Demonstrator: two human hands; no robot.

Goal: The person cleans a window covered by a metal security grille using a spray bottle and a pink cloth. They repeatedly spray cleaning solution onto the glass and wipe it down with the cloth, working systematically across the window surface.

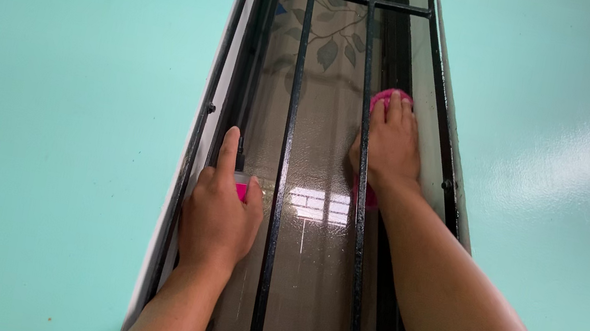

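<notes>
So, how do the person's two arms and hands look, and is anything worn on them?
Both forearms are bare, with no sleeves in view. The left hand and right hand wear no gloves, rings or watch that I can see. The nails are short and unpainted.

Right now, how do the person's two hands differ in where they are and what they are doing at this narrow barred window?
The left hand sits lower, near the black metal frame's left edge, gripping a small pink object with its index finger pointing up. The right hand reaches higher, past the black vertical bars, pressing a pink cloth flat on the textured glass pane. Both are bare.
</notes>
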